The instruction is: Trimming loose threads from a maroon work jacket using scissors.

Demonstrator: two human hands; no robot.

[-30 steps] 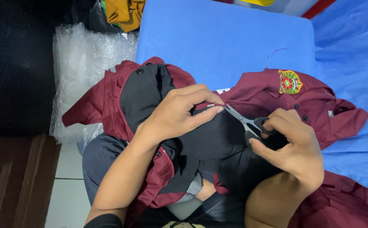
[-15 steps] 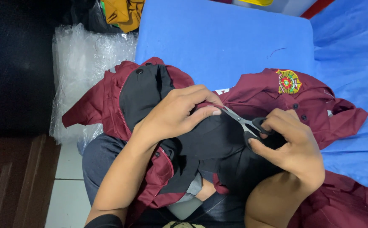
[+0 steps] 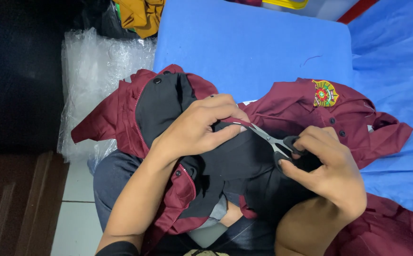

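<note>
A maroon and black garment (image 3: 168, 109) lay bunched across the person's lap at the centre of the frame. The left hand (image 3: 194, 130) was closed on a fold of its black cloth, thumb and fingers pinching the edge. Just right of that pinch, small scissors (image 3: 268, 138) pointed their blades toward the fold, touching or nearly touching it. The right hand (image 3: 329, 170) gripped the scissors' black handles, fingers curled through them. A second maroon shirt with an embroidered badge (image 3: 325, 92) lay to the right on blue cloth (image 3: 249, 42) covering the worktop. Clear plastic wrapping (image 3: 97, 71) sat at the upper left.
</note>
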